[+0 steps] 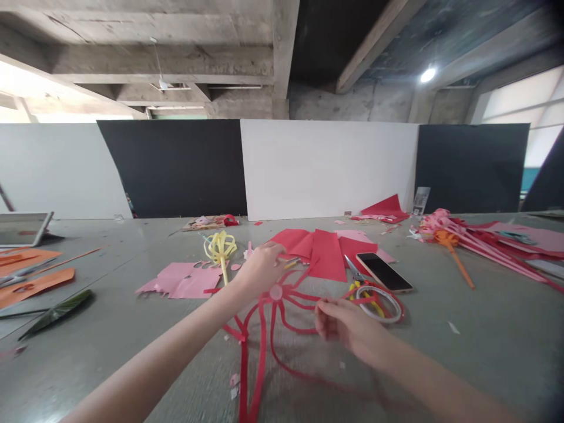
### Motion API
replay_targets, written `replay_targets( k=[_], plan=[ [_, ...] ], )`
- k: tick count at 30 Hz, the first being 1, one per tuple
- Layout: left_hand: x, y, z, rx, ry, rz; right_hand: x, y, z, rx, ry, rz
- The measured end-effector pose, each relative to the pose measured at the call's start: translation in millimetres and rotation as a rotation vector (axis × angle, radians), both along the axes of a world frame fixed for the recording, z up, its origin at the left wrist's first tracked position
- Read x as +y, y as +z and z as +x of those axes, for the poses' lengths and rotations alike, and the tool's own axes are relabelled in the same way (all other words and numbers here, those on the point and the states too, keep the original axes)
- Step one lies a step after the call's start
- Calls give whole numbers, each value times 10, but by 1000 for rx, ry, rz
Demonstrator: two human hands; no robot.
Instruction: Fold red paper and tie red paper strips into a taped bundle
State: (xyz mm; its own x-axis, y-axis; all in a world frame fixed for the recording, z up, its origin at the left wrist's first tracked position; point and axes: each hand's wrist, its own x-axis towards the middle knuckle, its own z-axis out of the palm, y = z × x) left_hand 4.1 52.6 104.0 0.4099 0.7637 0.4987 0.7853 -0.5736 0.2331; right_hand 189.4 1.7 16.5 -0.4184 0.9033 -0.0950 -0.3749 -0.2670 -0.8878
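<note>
A flower-like shape of red paper strips [263,352] spreads on the grey table, its loops and long tails fanning from a round pink paper centre [275,292]. My left hand [261,267] is over the upper left side of this shape, fingers bent and somewhat apart, with no held thing visible. On the right, my right hand [341,323] is closed, its fingertips pinched at the end of a red strip. Beside it lie a roll of clear tape [399,305], scissors [353,269] and a phone [384,272]. Folded red paper sheets [328,255] lie beyond both hands.
Pink paper with cut holes [183,281] and a yellow paper-strip flower [224,276] lie to the left. Farther left are orange paper pieces [37,288], a dark green leaf shape [57,314] and a tablet [24,229]. Pink paper streamers [480,241] lie at right. Upright panels [330,170] stand behind.
</note>
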Motion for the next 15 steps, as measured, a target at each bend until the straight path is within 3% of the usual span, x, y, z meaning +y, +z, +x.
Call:
replay_targets(
  k=[4,6,10,12,15],
  plan=[
    [-255,-123,-25,75,39,154,60,-66,10,-18,-43,-122],
    [-454,-233,-1,166,-144,320,68,-93,-9,-20,-88,-160],
    [-757,-516,34,432,-776,556,7,-71,-67,-28,-141,-198],
    [-810,-661,29,521,-874,563,-45,-40,-98,-42,-134,-216],
    [-811,-833,16,521,-897,483,-109,-33,-140,-72,-100,-211]
  ],
)
